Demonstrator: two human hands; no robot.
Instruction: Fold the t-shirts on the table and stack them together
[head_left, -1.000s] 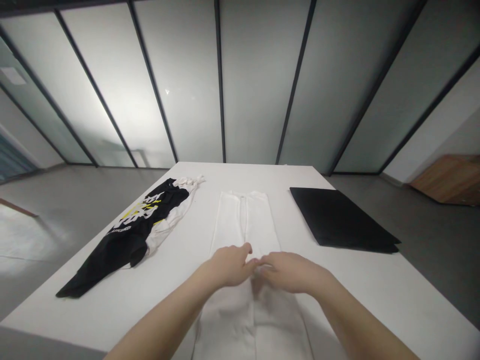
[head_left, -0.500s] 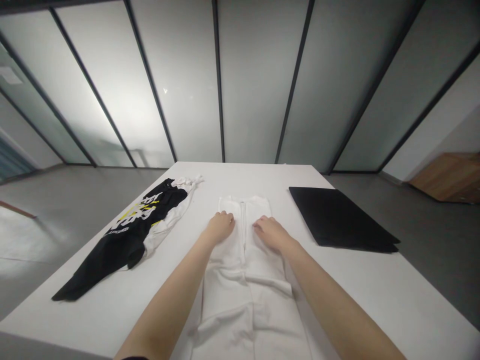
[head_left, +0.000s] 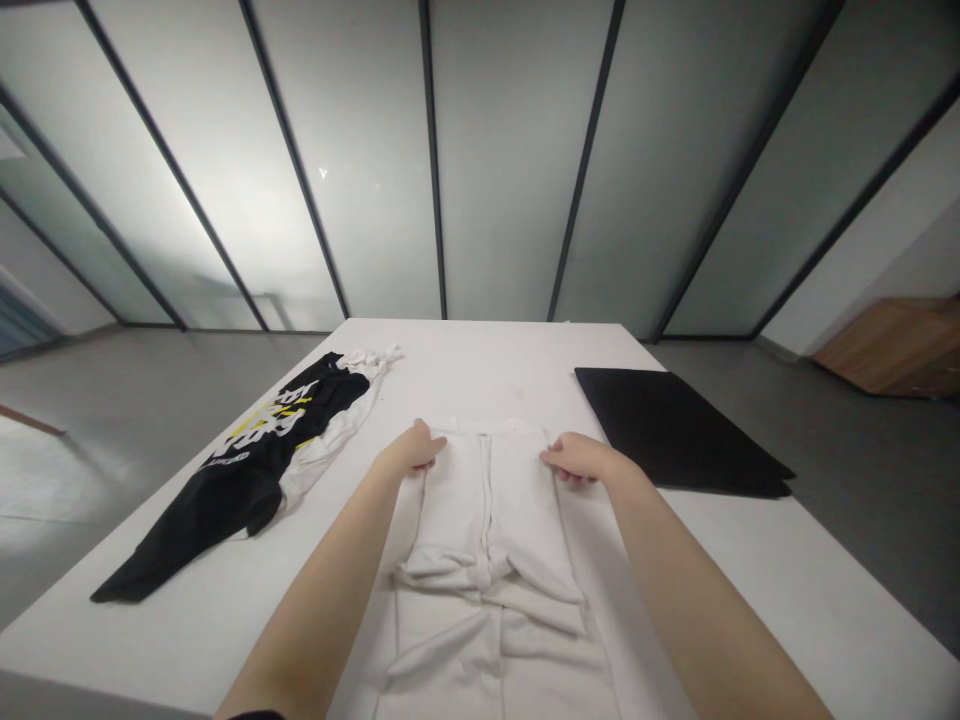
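Note:
A white skirt-like garment (head_left: 457, 500) with a zip down its middle lies lengthwise in front of me; its near end runs out of view. Creases bunch across it below the zip. My left hand (head_left: 416, 447) pinches its far left corner between thumb and fingers. At the far right corner, my right hand (head_left: 577, 457) grips the side edge the same way. The top edge between my hands looks fairly straight.
On the left of the white table (head_left: 480, 360) lies a rumpled black and white printed garment (head_left: 255, 450). Black flat boards or folders (head_left: 675, 430) are stacked at the right. Frosted glass panels (head_left: 510, 160) stand behind the table, and a wooden cabinet (head_left: 892, 345) is far right.
My hands have moved apart from the middle of the garment to its two side edges and grip them. The top edge has come nearer to me, and the folds below have bunched more.

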